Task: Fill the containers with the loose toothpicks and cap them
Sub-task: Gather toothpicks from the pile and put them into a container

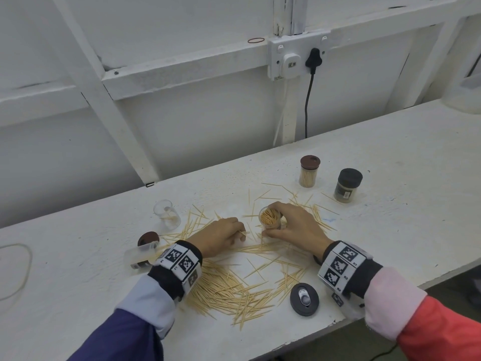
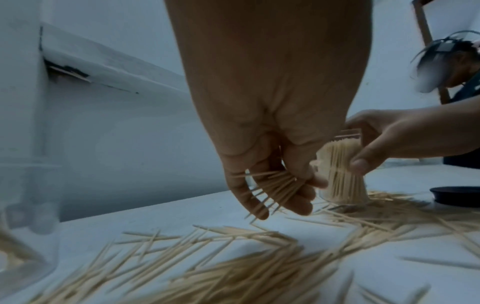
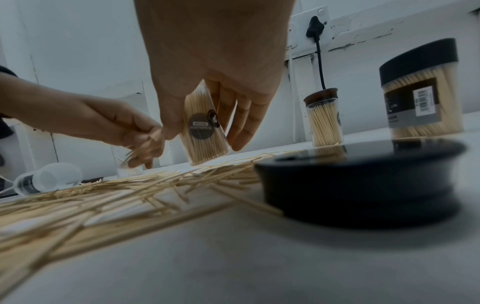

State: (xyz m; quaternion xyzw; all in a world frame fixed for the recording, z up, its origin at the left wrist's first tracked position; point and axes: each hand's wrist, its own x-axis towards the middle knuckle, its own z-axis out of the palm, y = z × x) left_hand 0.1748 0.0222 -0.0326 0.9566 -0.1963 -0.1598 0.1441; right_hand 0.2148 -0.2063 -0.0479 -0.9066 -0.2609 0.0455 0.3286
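Head view: the right hand (image 1: 291, 225) curls round the jar (image 1: 270, 219), which stands on the tabletop (image 1: 390, 157) with its open mouth tipped toward 10 o'clock. The left hand (image 1: 223, 234) sits just beside it at 9 o'clock, pinching a bundle (image 1: 241, 232) of toothpicks whose long axis runs about 3 to 9, tips toward the jar. The left hand is the nearer one to feed it. The loose pile (image 1: 234, 290) lies at 6 o'clock of both hands.

Left wrist view: the left hand (image 2: 270, 144) pinches the bundle (image 2: 275, 185) between thumb and curled fingers; the sticks fan out and slant down. The jar (image 2: 342, 170) is at 3 o'clock, nearly full, leaning.

Right wrist view: the right hand (image 3: 213, 82) grips the jar (image 3: 202, 125) with thumb and fingers round it, its long axis tilted, top toward 11 o'clock. My judgement: the bundle must turn upright to match that axis before it drops in.
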